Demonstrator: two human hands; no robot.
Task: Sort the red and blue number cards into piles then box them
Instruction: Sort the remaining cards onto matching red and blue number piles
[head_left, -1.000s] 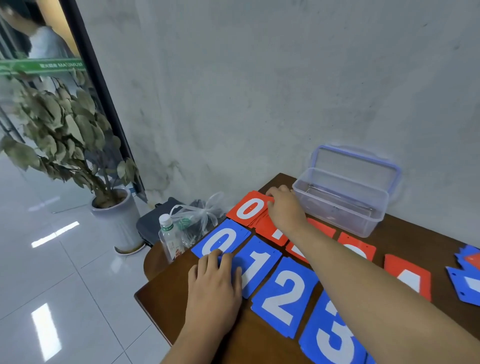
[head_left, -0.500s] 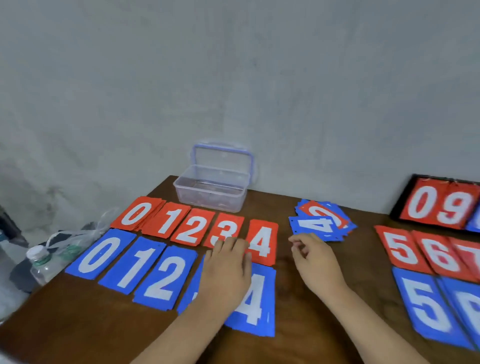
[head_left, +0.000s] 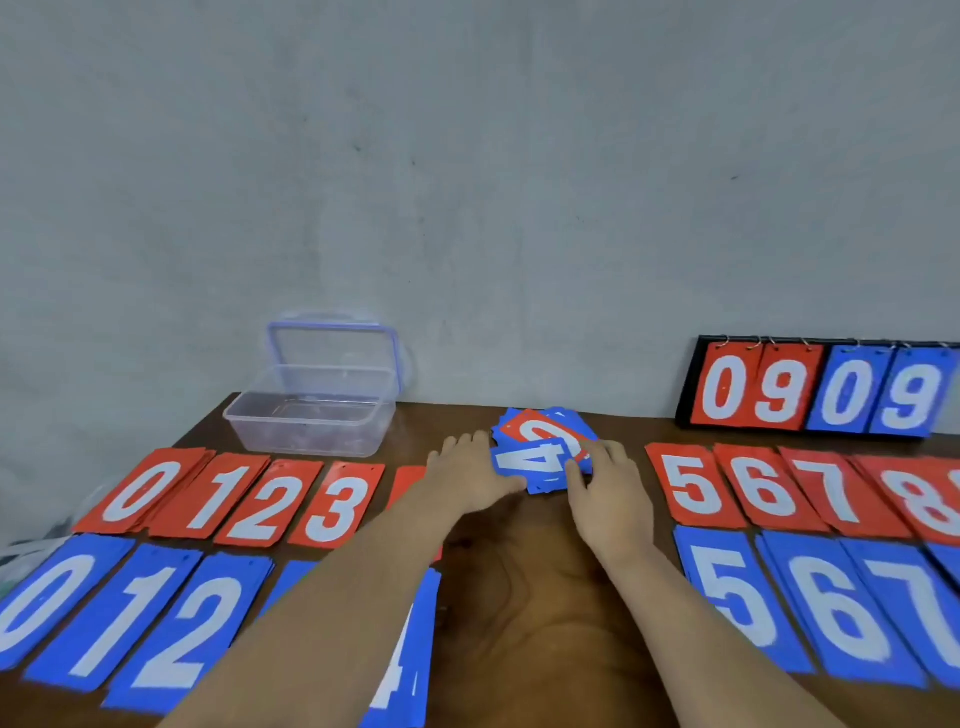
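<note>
Both hands meet at a loose card pile (head_left: 550, 434) mid-worktop (head_left: 524, 603): the left hand (head_left: 470, 475) lies flat, fingers straight, against its edge; the right hand (head_left: 609, 491) pinches the top blue 4 card (head_left: 527, 460).

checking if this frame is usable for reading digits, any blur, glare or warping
Head view: soft overall, the red 8 card smeared far right; wide-angle stretch on the blue 0 card lower left; flat even light, faint sheen on the table, no hard shadows.
</note>
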